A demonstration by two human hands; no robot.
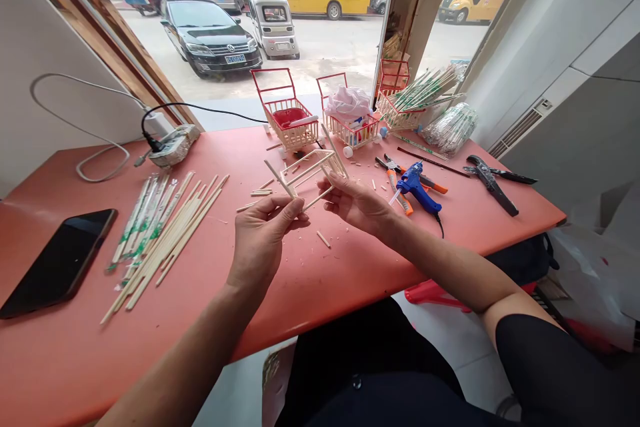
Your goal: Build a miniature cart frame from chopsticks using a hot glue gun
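A small open frame of wooden sticks (309,168) is held up over the table between my two hands. My left hand (267,223) pinches its near left corner between thumb and fingers. At the right side, my right hand (350,199) has thumb and fingers closed on the frame's right end. Short cut stick pieces (324,239) lie on the tabletop around and below it. To the right of my right hand rests a blue glue gun (419,188), beside orange-handled pliers (395,180). Loose wooden chopsticks (173,247) are piled to the left.
Miniature stick carts (293,121) stand along the window side, one holding white cloth (349,104). Wrapped chopsticks (453,128) lie at the right, near black-handled cutters (493,180). A phone (60,263) and a power strip (175,145) occupy the left of the orange table (200,347).
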